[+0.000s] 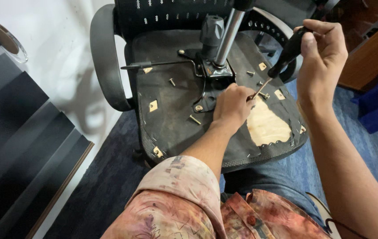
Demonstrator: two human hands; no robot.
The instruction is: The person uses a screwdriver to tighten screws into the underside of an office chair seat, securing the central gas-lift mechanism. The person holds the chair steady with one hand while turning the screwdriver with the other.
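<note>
An office chair lies upturned on my lap, its black fabric-covered seat underside (171, 119) facing me. My right hand (324, 53) grips the black handle of a screwdriver (286, 53), whose thin shaft slants down to the left. My left hand (232, 105) is closed at the screwdriver tip, pinching it at a screw near the metal mechanism plate (211, 73). The chrome gas-lift column (228, 35) rises from that plate. Loose screws (194, 119) lie on the fabric. A torn patch shows bare plywood (266, 126) just right of my left hand.
The chair's grey armrest (104, 62) curves at left, and a thin lever rod (162, 64) sticks out of the mechanism. Blue carpet (366, 150) is to the right, a wooden cabinet (370, 57) at top right, dark steps (25, 141) at left.
</note>
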